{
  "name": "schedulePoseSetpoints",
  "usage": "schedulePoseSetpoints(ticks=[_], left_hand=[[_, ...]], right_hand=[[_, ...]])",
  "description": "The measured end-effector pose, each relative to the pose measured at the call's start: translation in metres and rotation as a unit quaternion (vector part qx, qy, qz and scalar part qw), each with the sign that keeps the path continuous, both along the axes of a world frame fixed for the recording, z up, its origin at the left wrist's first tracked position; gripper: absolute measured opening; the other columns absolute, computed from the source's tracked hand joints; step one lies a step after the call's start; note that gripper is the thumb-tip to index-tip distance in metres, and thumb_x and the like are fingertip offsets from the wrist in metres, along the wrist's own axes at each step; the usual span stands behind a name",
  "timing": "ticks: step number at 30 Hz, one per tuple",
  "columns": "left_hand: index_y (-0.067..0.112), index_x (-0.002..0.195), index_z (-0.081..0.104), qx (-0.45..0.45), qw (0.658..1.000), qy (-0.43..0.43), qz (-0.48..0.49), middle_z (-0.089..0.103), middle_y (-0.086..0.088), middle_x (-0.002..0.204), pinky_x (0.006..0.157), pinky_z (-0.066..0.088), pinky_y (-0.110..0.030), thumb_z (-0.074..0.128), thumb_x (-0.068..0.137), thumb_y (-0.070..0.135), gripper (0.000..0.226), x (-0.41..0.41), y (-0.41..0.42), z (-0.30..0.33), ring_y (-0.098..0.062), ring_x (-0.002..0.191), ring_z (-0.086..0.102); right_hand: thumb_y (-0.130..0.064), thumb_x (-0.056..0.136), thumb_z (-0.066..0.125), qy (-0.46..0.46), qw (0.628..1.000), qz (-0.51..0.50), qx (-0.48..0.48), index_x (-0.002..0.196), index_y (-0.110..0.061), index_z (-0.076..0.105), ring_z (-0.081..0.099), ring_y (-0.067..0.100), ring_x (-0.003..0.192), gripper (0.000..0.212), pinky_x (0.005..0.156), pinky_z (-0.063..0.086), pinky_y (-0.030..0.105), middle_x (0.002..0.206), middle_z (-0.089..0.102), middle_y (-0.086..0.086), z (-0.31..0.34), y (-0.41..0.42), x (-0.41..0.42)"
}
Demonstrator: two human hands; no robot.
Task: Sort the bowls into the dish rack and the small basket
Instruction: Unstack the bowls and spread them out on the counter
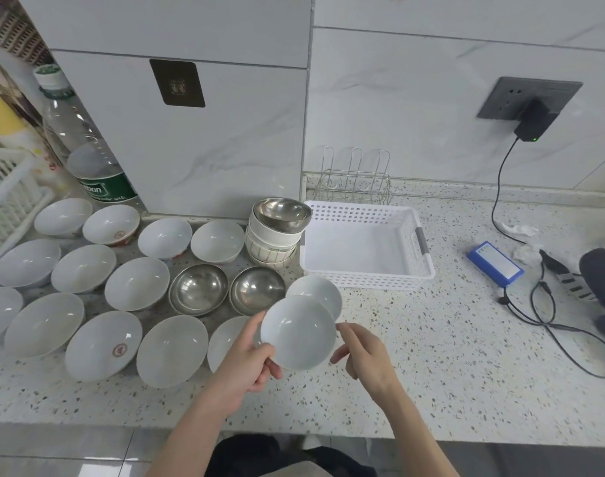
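The left hand (249, 356) pinches the near-left rim of a white glazed ceramic bowl (298, 333), thumb over the edge and fingers curled beneath, holding it tilted above the speckled stone counter (431, 356). The right hand (363, 352) sits just beside the bowl's right rim with its fingers loosely spread and slightly bent; whether a fingertip touches the rim cannot be told. Directly beyond the held bowl, partly hidden by it, is a second white ceramic bowl (323, 287). Farther beyond both hands stands the white perforated plastic basket (369, 280), nothing showing inside it, and behind that, against the tiled wall, the thin wire dish rack (354, 182). To the left of the left hand, rows of white ceramic bowls (135, 284) lie upright on the counter, with two round stainless steel bowls (199, 287) just beyond the left thumb. Past those, a stack of white bowls topped by a steel bowl (280, 215) stands just beside the basket's left wall.
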State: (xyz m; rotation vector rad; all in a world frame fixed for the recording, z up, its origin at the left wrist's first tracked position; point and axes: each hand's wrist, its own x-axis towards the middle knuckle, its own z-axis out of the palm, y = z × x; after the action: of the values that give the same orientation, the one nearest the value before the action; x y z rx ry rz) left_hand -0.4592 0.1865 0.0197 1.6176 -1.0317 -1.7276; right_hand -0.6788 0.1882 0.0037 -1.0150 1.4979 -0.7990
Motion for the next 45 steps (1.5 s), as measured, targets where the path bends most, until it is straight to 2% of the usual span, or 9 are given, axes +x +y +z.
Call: schedulePoseSetpoints(ticks=[5, 10, 14, 16, 19, 26, 34, 39, 45], left_hand=[[0.052, 0.133, 0.039, 0.004, 0.998, -0.040, -0.054, 0.064, -0.009, 0.059, 0.038, 0.030, -0.019, 0.041, 0.094, 0.003, 0.063, -0.014, 0.013, -0.005, -0.004, 0.038, 0.045], [0.052, 0.134, 0.037, -0.005, 0.990, -0.114, -0.088, 0.067, -0.004, 0.069, 0.041, 0.036, -0.017, 0.042, 0.093, 0.009, 0.060, -0.023, 0.024, -0.014, -0.001, 0.040, 0.051], [0.045, 0.146, 0.023, -0.031, 0.974, -0.185, -0.126, 0.067, 0.007, 0.084, 0.050, 0.041, -0.011, 0.049, 0.096, 0.024, 0.060, -0.031, 0.031, -0.021, 0.003, 0.058, 0.064], [0.043, 0.150, 0.010, -0.037, 0.963, -0.222, -0.146, 0.064, 0.013, 0.101, 0.055, 0.040, -0.009, 0.058, 0.091, 0.037, 0.076, -0.032, 0.033, -0.023, 0.003, 0.074, 0.066], [0.037, 0.148, 0.009, -0.055, 0.959, -0.224, -0.167, 0.049, 0.015, 0.123, 0.068, 0.043, -0.013, 0.072, 0.079, 0.040, 0.094, -0.033, 0.035, -0.026, -0.006, 0.100, 0.059], [0.042, 0.143, 0.012, -0.098, 0.945, -0.258, -0.178, 0.051, 0.021, 0.102, 0.052, 0.039, -0.006, 0.079, 0.068, 0.034, 0.102, -0.036, 0.040, -0.027, 0.004, 0.080, 0.058], [0.040, 0.145, 0.013, -0.096, 0.946, -0.266, -0.160, 0.050, 0.018, 0.114, 0.063, 0.038, -0.011, 0.082, 0.068, 0.033, 0.104, -0.037, 0.040, -0.038, -0.003, 0.092, 0.056], [0.042, 0.142, 0.014, -0.096, 0.941, -0.284, -0.156, 0.051, 0.019, 0.107, 0.059, 0.036, -0.012, 0.081, 0.067, 0.036, 0.101, -0.038, 0.040, -0.040, 0.000, 0.083, 0.055], [0.043, 0.141, 0.015, -0.082, 0.937, -0.304, -0.151, 0.058, 0.014, 0.109, 0.069, 0.048, -0.023, 0.084, 0.065, 0.034, 0.103, -0.037, 0.038, -0.041, -0.008, 0.093, 0.061]], right_hand=[[-0.033, 0.084, 0.055, 0.021, 0.999, 0.048, 0.003, 0.098, -0.023, 0.070, 0.041, 0.008, 0.044, 0.023, 0.047, 0.035, 0.022, 0.053, 0.060, -0.006, -0.009, 0.013, -0.007], [-0.005, 0.082, 0.051, 0.084, 0.991, 0.096, 0.032, 0.087, -0.015, 0.068, 0.041, 0.004, 0.038, 0.021, 0.041, 0.033, 0.018, 0.046, 0.056, -0.009, -0.024, 0.020, -0.014], [-0.009, 0.084, 0.053, 0.121, 0.988, 0.095, 0.029, 0.089, -0.015, 0.067, 0.043, 0.005, 0.042, 0.016, 0.042, 0.034, 0.017, 0.049, 0.060, -0.008, -0.034, 0.025, -0.014], [-0.011, 0.085, 0.053, 0.131, 0.986, 0.099, 0.029, 0.091, -0.015, 0.067, 0.044, 0.004, 0.044, 0.016, 0.042, 0.035, 0.016, 0.054, 0.062, -0.005, -0.037, 0.025, -0.013], [-0.011, 0.086, 0.052, 0.144, 0.983, 0.106, 0.032, 0.092, -0.012, 0.065, 0.045, 0.003, 0.043, 0.014, 0.042, 0.034, 0.015, 0.060, 0.065, -0.001, -0.039, 0.025, -0.012], [-0.012, 0.087, 0.050, 0.165, 0.975, 0.143, 0.035, 0.095, -0.018, 0.063, 0.049, -0.002, 0.043, 0.016, 0.040, 0.033, 0.012, 0.069, 0.070, 0.001, -0.040, 0.018, -0.010], [-0.013, 0.088, 0.049, 0.147, 0.975, 0.163, 0.045, 0.105, -0.018, 0.064, 0.044, 0.007, 0.044, 0.023, 0.041, 0.035, 0.018, 0.071, 0.072, 0.001, -0.044, 0.015, -0.012], [-0.014, 0.090, 0.049, 0.140, 0.974, 0.173, 0.036, 0.101, -0.020, 0.063, 0.038, 0.006, 0.040, 0.019, 0.040, 0.032, 0.019, 0.072, 0.072, 0.003, -0.048, 0.015, -0.015], [-0.023, 0.091, 0.052, 0.102, 0.978, 0.173, 0.057, 0.111, -0.023, 0.062, 0.036, 0.012, 0.044, 0.023, 0.043, 0.033, 0.022, 0.073, 0.074, 0.003, -0.047, 0.014, -0.019]])
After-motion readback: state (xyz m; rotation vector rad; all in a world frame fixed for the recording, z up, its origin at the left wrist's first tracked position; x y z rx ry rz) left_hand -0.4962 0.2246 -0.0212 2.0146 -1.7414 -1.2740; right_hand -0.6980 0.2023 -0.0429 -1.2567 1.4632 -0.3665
